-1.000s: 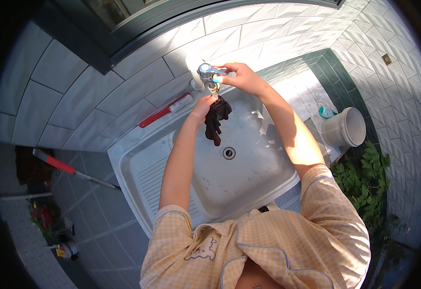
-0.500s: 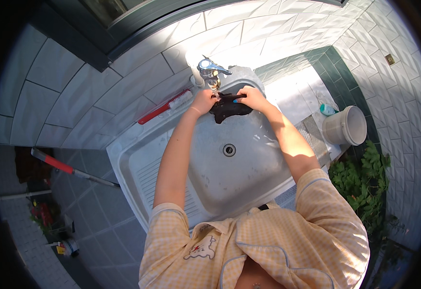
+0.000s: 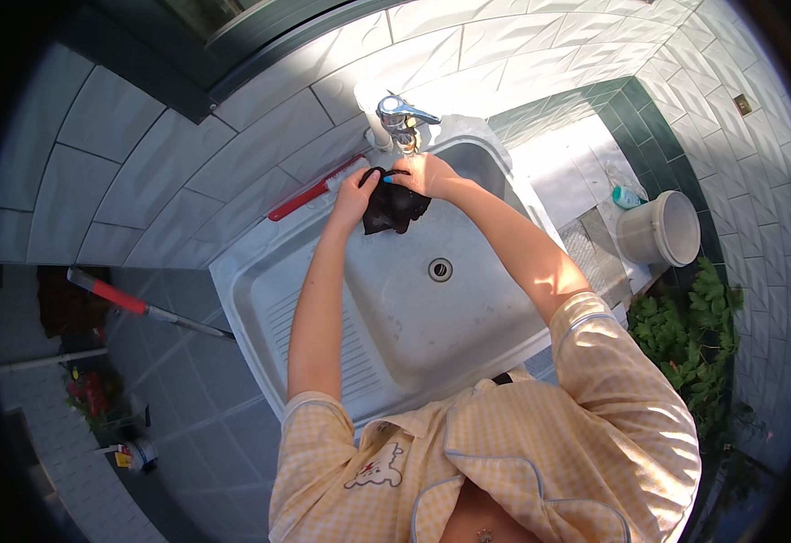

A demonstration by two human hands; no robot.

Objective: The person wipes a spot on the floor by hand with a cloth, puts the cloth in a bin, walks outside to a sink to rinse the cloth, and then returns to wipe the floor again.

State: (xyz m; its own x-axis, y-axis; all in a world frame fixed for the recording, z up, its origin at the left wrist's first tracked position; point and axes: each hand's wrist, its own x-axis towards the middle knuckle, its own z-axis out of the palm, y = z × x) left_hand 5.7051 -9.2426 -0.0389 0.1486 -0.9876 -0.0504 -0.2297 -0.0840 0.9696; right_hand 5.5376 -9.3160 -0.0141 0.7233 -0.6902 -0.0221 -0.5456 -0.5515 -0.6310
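A small black cloth point(image 3: 395, 214) hangs bunched from both my hands above the sink basin, under the chrome tap point(image 3: 402, 110). My left hand point(image 3: 355, 195) pinches its upper left edge between thumb and fingers. At its top right, my right hand point(image 3: 426, 174) grips the same cloth just below the spout, with a bright blue spot at the thumb tip. The exact kind of garment cannot be made out. Glare around the spout hides whether water is running. Below the hands, the grey-white sink point(image 3: 495, 339) shows its round drain point(image 3: 440, 270).
A red brush point(image 3: 300, 201) lies on the sink's back left ledge, near the left wrist. Ridges of a drainboard point(image 3: 323, 335) fill the sink's left side. Right of the sink stand a white bucket point(image 3: 658, 229), a turquoise bottle point(image 3: 628, 197) and leafy plants point(image 3: 690, 326).
Both hands have drawn closer together, and the right one has moved left toward the spout. Previously spread wide between them, the black cloth is bunched and further left.
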